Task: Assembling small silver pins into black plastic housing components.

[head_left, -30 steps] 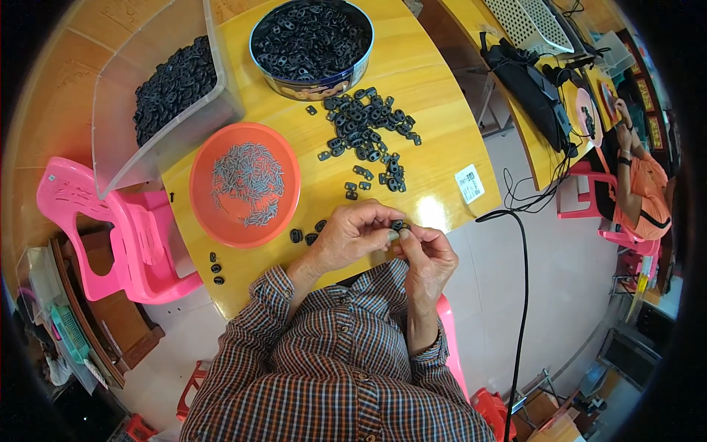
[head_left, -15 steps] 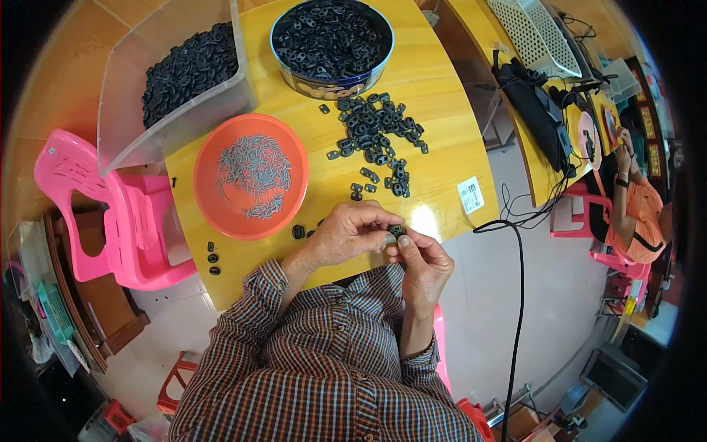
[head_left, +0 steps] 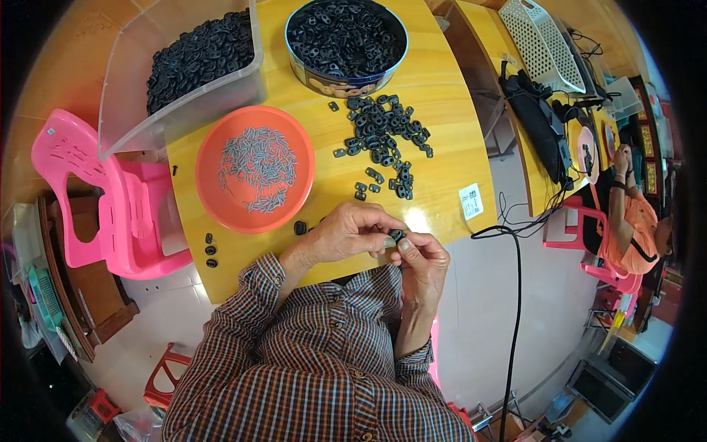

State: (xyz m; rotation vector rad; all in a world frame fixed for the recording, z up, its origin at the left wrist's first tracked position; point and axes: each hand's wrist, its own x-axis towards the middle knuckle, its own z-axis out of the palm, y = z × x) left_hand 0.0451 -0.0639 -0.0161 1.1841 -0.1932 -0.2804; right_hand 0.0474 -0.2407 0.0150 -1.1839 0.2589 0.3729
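Glossy yellow wood-grain table and shallow round orange plastic bowl shift slightly up in view; left hand now hides more loose black oblong plastic-looking pieces beside it. Left hand and right hand pinch small dark rounded part between thumbs and fingertips, near front table edge. Small hard part could slip from pinch, drop to floor. Brown checked cloth left sleeve could sweep pieces off. Slim grey metallic-looking pins in bowl: scatter risk if rim knocked.

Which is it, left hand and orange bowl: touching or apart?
Apart: the head view shows yellow tabletop between the left hand and the orange bowl, a small black piece lying in that gap.
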